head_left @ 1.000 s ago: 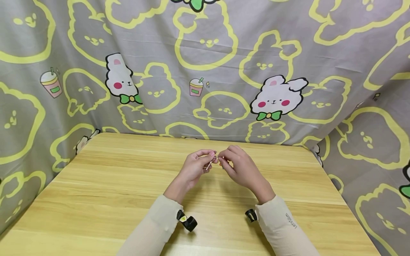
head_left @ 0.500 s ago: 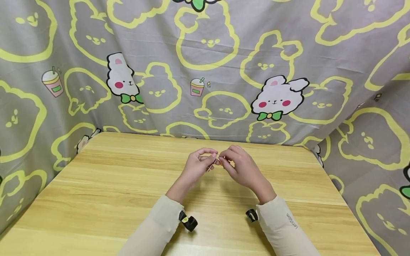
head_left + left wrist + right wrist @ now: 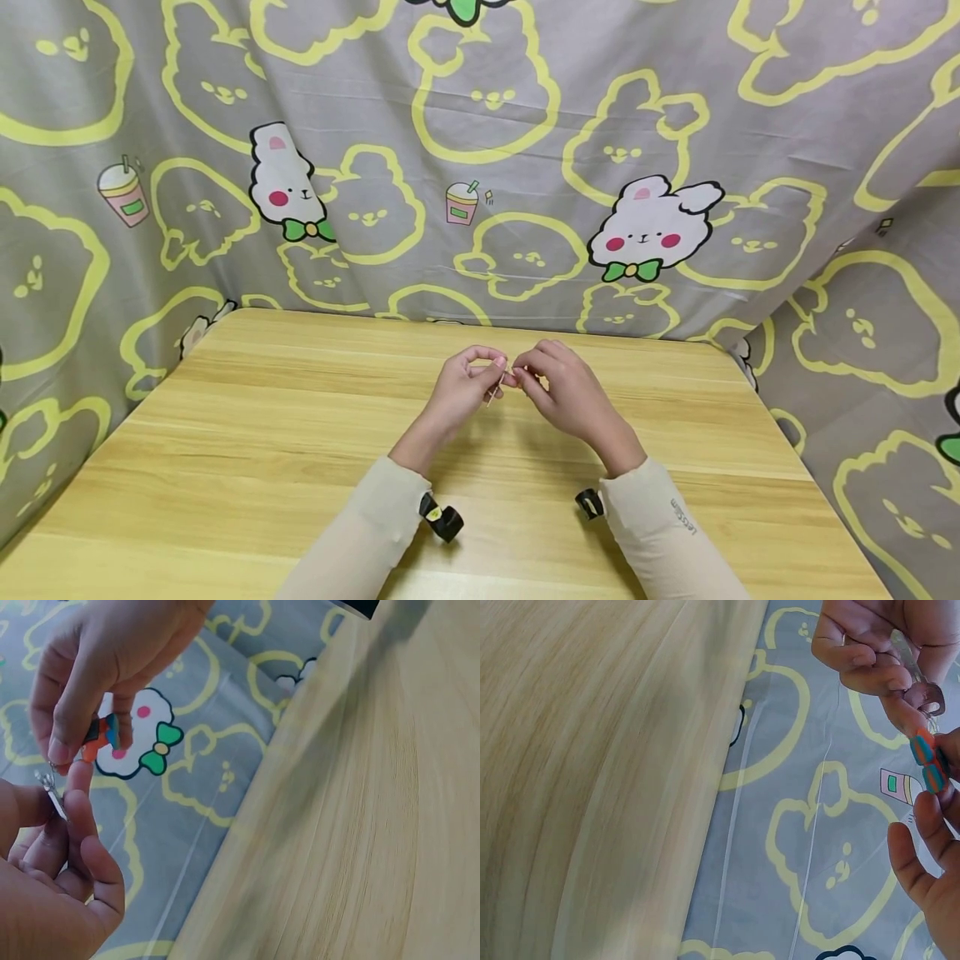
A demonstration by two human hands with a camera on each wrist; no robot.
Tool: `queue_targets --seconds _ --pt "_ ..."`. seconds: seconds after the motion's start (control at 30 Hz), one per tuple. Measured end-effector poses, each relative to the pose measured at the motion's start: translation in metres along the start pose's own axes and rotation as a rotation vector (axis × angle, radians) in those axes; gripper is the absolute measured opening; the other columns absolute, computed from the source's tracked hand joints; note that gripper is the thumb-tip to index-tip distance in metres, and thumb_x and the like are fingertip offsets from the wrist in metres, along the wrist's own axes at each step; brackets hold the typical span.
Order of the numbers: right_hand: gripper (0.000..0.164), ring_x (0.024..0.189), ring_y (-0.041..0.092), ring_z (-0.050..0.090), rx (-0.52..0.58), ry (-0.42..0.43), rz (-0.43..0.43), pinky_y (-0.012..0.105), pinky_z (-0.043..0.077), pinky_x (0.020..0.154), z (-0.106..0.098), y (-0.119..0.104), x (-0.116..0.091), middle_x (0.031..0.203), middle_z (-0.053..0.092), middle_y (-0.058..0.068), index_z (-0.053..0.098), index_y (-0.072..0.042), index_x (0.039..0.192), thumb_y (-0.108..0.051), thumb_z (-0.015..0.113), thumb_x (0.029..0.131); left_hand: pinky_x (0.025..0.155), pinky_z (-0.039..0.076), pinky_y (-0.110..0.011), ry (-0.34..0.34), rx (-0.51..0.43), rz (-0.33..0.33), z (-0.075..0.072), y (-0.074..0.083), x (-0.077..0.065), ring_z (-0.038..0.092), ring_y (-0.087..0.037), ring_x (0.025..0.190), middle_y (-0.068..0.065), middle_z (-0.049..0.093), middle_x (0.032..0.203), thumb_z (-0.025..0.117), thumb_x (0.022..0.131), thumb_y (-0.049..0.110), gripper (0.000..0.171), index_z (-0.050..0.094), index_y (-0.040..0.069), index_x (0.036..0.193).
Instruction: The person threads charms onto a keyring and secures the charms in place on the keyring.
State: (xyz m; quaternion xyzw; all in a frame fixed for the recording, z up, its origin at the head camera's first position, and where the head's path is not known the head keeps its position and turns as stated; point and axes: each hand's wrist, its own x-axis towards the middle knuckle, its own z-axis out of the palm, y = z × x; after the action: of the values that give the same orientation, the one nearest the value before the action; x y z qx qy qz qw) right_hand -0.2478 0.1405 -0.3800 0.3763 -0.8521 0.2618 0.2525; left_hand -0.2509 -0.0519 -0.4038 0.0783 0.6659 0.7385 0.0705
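My left hand (image 3: 465,385) pinches a small shiny nail clipper (image 3: 924,691) between thumb and fingers. In the head view it shows as a thin pale sliver beneath the thumb. Opposite, the fingertips of my right hand (image 3: 562,387) pinch a thin metal ring (image 3: 51,766) right at the clipper's end. An orange and blue charm (image 3: 928,761) hangs by the right fingers, partly covered by them in the left wrist view. Both hands are held up over the table, fingertips nearly meeting. Whether the ring passes through the clipper, I cannot tell.
Below the hands lies a wood-grain table (image 3: 300,467). A grey curtain (image 3: 517,75) with yellow animal outlines hangs behind its far edge and at both sides. Black wrist straps (image 3: 442,518) stick out at the cuffs.
The clipper has turned slightly in my left fingers, its free end now pointing more steeply down. My left hand has shifted slightly toward the right one, which keeps its place.
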Motion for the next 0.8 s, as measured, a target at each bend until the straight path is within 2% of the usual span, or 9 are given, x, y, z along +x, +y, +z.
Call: queue_targets --seconds 0.33,0.5,0.7,0.8 --pt "0.006 0.081 0.012 0.051 0.04 -0.013 0.021 0.029 0.047 0.066 0.0015 0.0003 -0.0009 0.088 0.06 -0.005 0.074 -0.012 0.095 -0.007 0.072 0.096 0.061 0.044 -0.025 0.004 -0.003 0.005 -0.0006 -0.0003 -0.0008 0.062 -0.013 0.067 -0.009 0.077 0.088 0.064 0.104 0.022 0.019 0.065 0.006 0.113" --pt "0.004 0.081 0.011 0.053 0.066 -0.028 0.026 0.029 0.048 0.067 0.0019 -0.0002 -0.0007 0.086 0.06 -0.005 0.074 -0.012 0.095 -0.009 0.072 0.097 0.061 0.045 -0.025 0.008 -0.012 0.002 -0.0008 -0.0003 -0.0013 0.063 -0.015 0.068 -0.006 0.077 0.087 0.062 0.104 0.022 0.021 0.064 0.004 0.116" --pt "0.004 0.083 0.01 0.056 0.109 -0.057 0.042 0.032 0.052 0.07 0.0023 -0.0005 -0.001 0.086 0.06 -0.006 0.076 -0.012 0.095 -0.01 0.073 0.096 0.062 0.046 -0.025 0.055 -0.006 0.011 0.0018 -0.0007 -0.002 0.064 -0.017 0.072 -0.004 0.075 0.085 0.065 0.103 0.023 0.021 0.066 0.004 0.114" --pt "0.004 0.082 0.01 0.058 0.133 -0.057 0.049 0.035 0.055 0.07 0.0023 0.0001 -0.0013 0.086 0.06 -0.006 0.075 -0.011 0.095 -0.008 0.072 0.096 0.065 0.048 -0.025 0.093 0.03 0.04 0.0034 -0.0015 -0.0022 0.062 -0.018 0.079 -0.001 0.072 0.091 0.068 0.102 0.024 0.02 0.069 0.005 0.11"
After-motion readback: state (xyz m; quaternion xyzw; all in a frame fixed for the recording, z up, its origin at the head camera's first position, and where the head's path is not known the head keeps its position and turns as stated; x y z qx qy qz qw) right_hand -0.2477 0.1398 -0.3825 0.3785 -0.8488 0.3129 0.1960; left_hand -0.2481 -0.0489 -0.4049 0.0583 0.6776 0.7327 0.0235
